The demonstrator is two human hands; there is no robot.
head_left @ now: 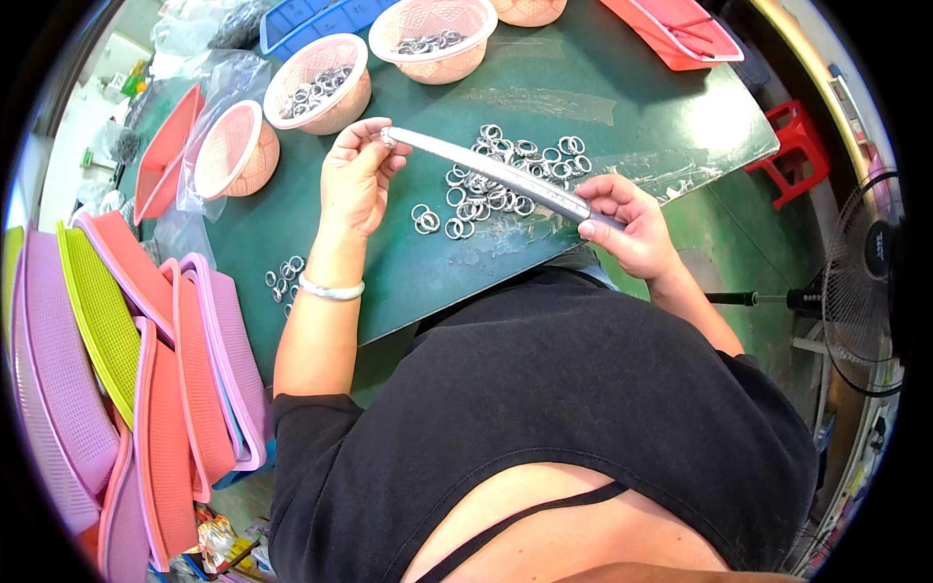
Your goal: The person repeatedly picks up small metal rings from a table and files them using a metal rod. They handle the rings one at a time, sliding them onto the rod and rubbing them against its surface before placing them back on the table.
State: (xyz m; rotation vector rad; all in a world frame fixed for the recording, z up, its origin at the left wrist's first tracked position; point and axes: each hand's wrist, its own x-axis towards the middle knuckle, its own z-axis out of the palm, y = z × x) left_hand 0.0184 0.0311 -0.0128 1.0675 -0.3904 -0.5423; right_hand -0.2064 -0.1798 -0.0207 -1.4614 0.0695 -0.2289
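My right hand [637, 228] grips the dark handle end of a ring mandrel [476, 165], a long tapered silver rod with markings along it. The rod slants up to the left across the table. At its thin tip, my left hand [358, 175] pinches a small silver ring [388, 137] between thumb and fingers. The ring seems to be at or around the tip; the fingers partly cover it. Beneath the rod lies a loose pile of silver rings [496, 199] on the green table [408, 277]. A smaller group of rings [284, 276] lies beside my left forearm.
Pink baskets stand along the far side, one holding rings [335, 115], another nearly bare [228, 160]. A blue tray [316, 21] and red tray [671, 29] lie beyond. Stacked coloured baskets [146, 350] crowd the left. A red stool [792, 151] and fan [865, 282] stand right.
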